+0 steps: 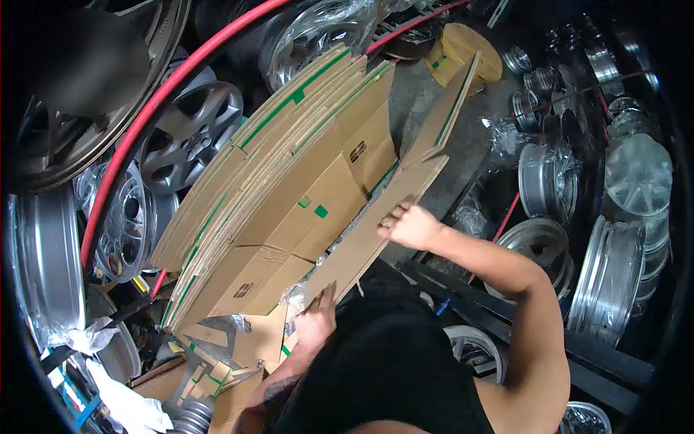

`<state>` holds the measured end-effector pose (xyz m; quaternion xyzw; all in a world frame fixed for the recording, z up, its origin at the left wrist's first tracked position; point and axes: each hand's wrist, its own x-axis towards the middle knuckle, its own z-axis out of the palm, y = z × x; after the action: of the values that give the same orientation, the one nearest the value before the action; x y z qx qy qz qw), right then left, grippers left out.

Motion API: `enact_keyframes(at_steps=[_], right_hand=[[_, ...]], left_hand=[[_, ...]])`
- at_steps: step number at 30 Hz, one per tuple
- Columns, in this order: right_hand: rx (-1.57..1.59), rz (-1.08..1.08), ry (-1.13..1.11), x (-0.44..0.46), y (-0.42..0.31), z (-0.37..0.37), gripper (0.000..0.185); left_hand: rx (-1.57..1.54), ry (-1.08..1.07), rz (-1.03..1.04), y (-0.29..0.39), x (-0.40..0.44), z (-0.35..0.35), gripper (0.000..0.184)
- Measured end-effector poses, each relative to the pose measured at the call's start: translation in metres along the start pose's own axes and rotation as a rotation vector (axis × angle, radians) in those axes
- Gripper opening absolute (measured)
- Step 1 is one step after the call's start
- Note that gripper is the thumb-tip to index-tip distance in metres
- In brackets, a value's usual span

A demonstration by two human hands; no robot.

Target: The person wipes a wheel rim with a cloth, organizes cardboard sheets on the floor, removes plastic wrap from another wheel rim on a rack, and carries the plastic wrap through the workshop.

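A flattened cardboard box (369,231) leans upright in front of me, its near edge running diagonally up to the right. My right hand (410,226) is closed over the middle of that edge, fingers curled across it. Lower down, my left hand (316,318) grips the same box near its bottom end. Beyond it stands a thick stack of flattened cardboard boxes (275,173), with green tape along several edges. The stack's nearest box shows dark printed marks and small green tape patches. A gap lies between the stack and the held box.
Car wheels crowd both sides, including a grey wheel (191,137) and a plastic-wrapped rim (546,181). A red hose (166,90) arcs across the upper left. A large tape roll (466,54) stands at the back. Cardboard scraps (213,380) and crumpled white plastic (126,401) lie lower left.
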<state>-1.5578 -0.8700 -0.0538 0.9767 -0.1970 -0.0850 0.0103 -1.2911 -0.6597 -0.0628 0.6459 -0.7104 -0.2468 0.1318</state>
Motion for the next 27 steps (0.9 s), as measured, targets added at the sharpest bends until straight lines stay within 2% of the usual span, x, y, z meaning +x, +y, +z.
enact_keyframes(at_steps=[3,5,7,13,18,20,23,24,26,27], right_hand=[[-0.084,0.012,-0.011,0.002,0.029,-0.018,0.009],[-0.152,-0.005,-0.038,0.005,0.055,-0.018,0.01],[-0.212,-0.058,-0.035,0.008,0.089,-0.013,0.011],[-0.255,-0.159,-0.115,0.006,0.202,0.017,0.01],[-0.221,-0.172,-0.099,-0.01,0.289,0.044,0.01],[-0.257,-0.131,-0.048,-0.015,0.326,0.073,0.01],[-0.169,-0.005,-0.122,-0.012,0.383,0.105,0.008],[-0.166,0.069,-0.001,-0.017,0.397,0.108,0.011],[-0.161,0.209,0.239,-0.028,0.413,0.109,0.022],[-0.052,0.391,0.379,-0.031,0.411,0.109,0.027]], left_hand=[[-0.007,0.002,0.084,0.01,0.018,0.02,0.052],[-0.145,-0.147,0.004,0.017,0.036,0.034,0.056],[-0.197,-0.149,-0.011,0.028,0.066,0.043,0.058],[-0.218,-0.048,-0.064,0.087,0.156,0.092,0.056],[-0.217,0.046,-0.15,0.133,0.236,0.136,0.045],[-0.205,0.079,-0.193,0.153,0.268,0.147,0.036],[-0.149,0.015,-0.281,0.174,0.327,0.166,0.028],[-0.155,0.1,-0.3,0.183,0.349,0.169,0.03],[0.123,0.085,-0.319,0.157,0.393,0.204,0.022],[0.117,0.11,-0.35,0.154,0.42,0.201,0.022]])
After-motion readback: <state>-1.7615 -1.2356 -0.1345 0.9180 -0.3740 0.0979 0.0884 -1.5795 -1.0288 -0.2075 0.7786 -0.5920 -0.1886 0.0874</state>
